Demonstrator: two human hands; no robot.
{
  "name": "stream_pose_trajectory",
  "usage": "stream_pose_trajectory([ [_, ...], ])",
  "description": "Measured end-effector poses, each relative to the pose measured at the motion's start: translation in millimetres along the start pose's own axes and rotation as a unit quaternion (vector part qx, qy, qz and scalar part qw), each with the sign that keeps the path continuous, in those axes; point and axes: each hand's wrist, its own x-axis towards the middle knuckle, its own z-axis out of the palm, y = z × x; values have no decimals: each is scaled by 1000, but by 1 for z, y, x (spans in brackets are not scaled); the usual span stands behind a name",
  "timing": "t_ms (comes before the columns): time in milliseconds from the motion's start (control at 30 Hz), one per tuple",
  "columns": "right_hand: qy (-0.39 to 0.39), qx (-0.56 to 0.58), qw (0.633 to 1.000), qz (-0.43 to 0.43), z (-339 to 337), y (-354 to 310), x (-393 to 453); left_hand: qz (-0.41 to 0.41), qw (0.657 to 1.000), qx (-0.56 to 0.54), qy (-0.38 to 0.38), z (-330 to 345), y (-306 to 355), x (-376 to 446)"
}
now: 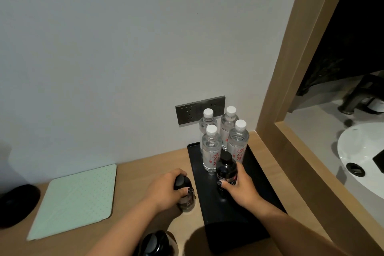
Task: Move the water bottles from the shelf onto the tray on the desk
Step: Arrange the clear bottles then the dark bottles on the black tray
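Note:
A black tray (pixel 264 185) lies on the wooden desk (pixel 145 164) against the wall. Several clear water bottles (pixel 211 149) with white caps stand at the tray's far end. My right hand (pixel 241 188) grips a black bottle (pixel 226 167), upright on the tray just in front of the clear ones. My left hand (pixel 166 189) grips a second black bottle (pixel 184 191), which stands on the desk just left of the tray's edge. A third dark bottle (pixel 155 243) sits at the bottom of the view, partly hidden by my left forearm.
A pale green tablet cover (pixel 76 199) lies on the desk to the left, with a black rounded object (pixel 16 203) beside it. Wall sockets (pixel 189 115) sit behind the bottles. A wooden frame (pixel 291 89) borders the desk on the right, with a white basin (pixel 361 156) beyond.

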Motion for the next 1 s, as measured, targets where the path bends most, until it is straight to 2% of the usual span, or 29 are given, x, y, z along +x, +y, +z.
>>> stream_pose_trajectory([
  [300,16,-29,999,-5,-39,32,10,70,997,-32,-26,-9,49,37],
  [467,27,-88,996,-8,-59,38,21,52,998,-33,-18,16,71,58],
  [600,21,-71,997,-15,-64,43,27,27,999,-18,16,33,79,63],
  [767,40,31,999,14,-54,63,26,8,992,-43,121,51,79,51],
  [867,54,50,997,13,-46,64,27,33,986,-18,164,59,78,46],
  [1000,100,20,995,8,-37,57,27,55,988,35,141,58,82,48],
])
